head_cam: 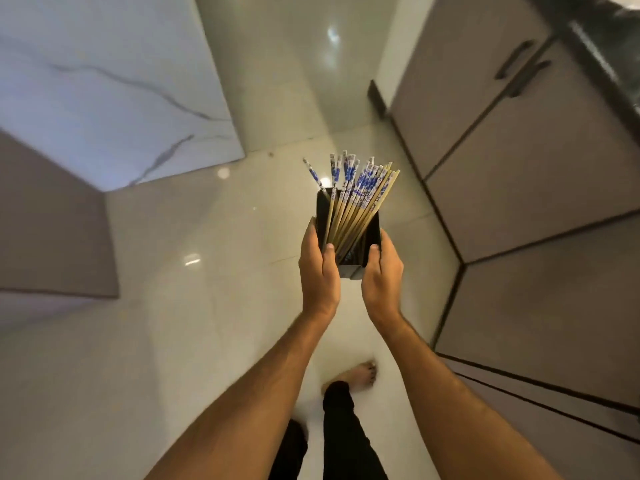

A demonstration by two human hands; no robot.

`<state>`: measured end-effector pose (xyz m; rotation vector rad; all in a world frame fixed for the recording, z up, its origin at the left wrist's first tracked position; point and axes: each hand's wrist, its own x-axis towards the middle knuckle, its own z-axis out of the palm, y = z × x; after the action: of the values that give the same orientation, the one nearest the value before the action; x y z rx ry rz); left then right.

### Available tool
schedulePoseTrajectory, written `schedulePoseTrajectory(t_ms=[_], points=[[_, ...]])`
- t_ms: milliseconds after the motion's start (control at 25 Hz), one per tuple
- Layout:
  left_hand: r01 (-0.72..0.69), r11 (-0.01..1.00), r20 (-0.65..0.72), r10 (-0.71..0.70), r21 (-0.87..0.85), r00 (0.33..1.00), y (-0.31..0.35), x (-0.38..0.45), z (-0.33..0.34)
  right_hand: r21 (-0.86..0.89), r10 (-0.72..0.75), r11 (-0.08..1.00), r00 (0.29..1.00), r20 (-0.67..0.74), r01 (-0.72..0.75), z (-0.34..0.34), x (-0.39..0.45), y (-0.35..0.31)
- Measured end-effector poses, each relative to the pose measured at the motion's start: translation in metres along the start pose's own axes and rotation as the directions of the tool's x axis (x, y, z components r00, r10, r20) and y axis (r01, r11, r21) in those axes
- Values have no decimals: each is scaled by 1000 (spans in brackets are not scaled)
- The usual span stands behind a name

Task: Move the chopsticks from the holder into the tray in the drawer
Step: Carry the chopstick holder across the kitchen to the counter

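A black rectangular holder is held out in front of me over the floor, gripped from both sides. My left hand clasps its left wall with the thumb over the rim. My right hand clasps its right wall the same way. Inside stand several wooden chopsticks with blue-and-white patterned tops, fanned out and leaning to the right. No drawer or tray is in view.
Glossy pale floor tiles lie below. Taupe cabinet doors with dark handles run along the right. A white marble-veined slab stands at upper left, above a taupe panel. My legs and a bare foot show below.
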<state>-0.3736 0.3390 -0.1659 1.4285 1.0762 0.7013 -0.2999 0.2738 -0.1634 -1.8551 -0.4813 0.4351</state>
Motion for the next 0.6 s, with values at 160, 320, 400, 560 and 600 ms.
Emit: schedulePoseTrajectory(t_ms=[160, 320, 400, 560, 600], points=[[53, 997, -230, -65, -58, 971, -42, -6, -125, -8, -24, 1000, 969, 247, 26, 112, -59, -19], [59, 993, -438, -100, -106, 893, -67, -31, -238, -26, -94, 993, 888, 450, 118, 206, -124, -43], [67, 988, -558, -134, -139, 819, -79, -46, -294, -39, -119, 985, 826, 550, 168, 252, -162, -57], [91, 976, -755, -212, -200, 621, -100, -84, -398, -30, -150, 966, 649, 746, 258, 338, -243, -81], [88, 976, -786, -215, -202, 580, -104, -94, -419, -25, -153, 960, 603, 783, 277, 355, -261, -86]])
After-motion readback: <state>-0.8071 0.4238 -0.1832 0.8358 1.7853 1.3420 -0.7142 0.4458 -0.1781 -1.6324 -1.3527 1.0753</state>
